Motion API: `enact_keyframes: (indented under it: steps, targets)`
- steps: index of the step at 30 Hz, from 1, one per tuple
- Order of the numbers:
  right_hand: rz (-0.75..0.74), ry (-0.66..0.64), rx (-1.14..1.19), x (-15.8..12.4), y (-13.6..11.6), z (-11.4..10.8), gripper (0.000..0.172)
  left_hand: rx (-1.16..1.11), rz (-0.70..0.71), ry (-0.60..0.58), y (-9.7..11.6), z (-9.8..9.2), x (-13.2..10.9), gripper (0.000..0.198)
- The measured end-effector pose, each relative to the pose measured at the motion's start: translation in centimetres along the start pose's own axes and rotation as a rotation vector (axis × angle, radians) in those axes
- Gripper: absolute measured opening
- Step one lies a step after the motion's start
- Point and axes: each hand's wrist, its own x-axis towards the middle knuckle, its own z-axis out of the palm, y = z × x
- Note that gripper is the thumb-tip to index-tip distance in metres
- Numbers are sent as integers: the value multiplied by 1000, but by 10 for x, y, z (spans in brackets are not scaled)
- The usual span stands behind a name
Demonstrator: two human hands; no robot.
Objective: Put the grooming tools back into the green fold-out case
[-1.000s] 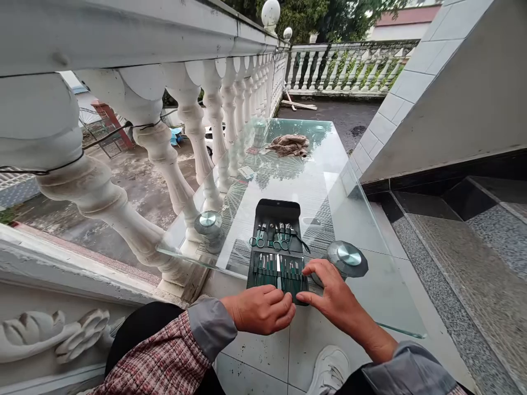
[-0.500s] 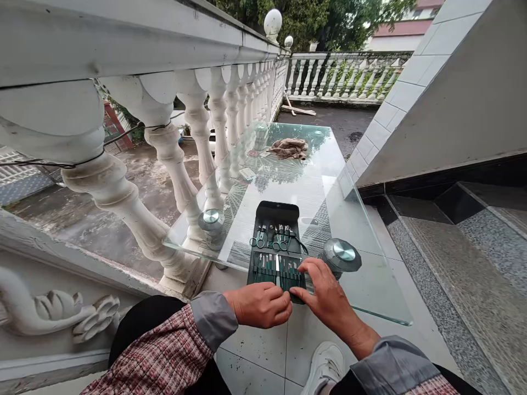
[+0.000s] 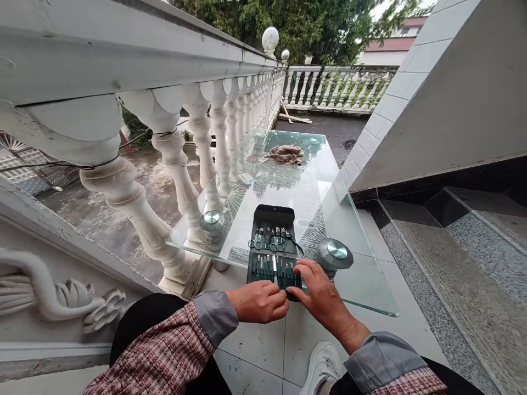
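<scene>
A black tool case (image 3: 274, 215) lies open on the near end of a glass table (image 3: 304, 186). It holds small green-handled scissors, clippers and files in two rows. My left hand (image 3: 257, 302) is curled closed at the case's near edge, knuckles up. My right hand (image 3: 321, 293) pinches the case's lower right corner, thumb at the edge and fingers on the lower row of tools. The near part of the case is hidden under both hands.
A white stone balustrade (image 3: 173, 153) runs along the left, a tiled wall (image 3: 432, 109) on the right. Round metal caps (image 3: 336, 251) (image 3: 211, 219) sit at the table's near corners. A crumpled brown cloth (image 3: 285, 154) and a small card (image 3: 247, 178) lie farther back. My white shoe (image 3: 325, 367) shows below.
The view has tilted up and pulled back a little. Both hands have stayed at the case's near edge, and the right fingers have drawn closer to the corner.
</scene>
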Motion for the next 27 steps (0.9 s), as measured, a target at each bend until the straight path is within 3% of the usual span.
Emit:
enact_keyframes:
  steps: [6,12,21,27]
  targets:
    - [36,-103,44,-2,1,-6,43,-13,-19,13,-1,0,-2,9]
    - [-2,-106,23,-3,2,-6,45,-38,-16,26,-3,5,-5,7]
    - [53,-175,92,1,4,-10,39,-80,-20,82,-6,9,-7,9]
    - [96,-143,85,3,6,-7,37,-75,-4,104,-6,14,-8,9]
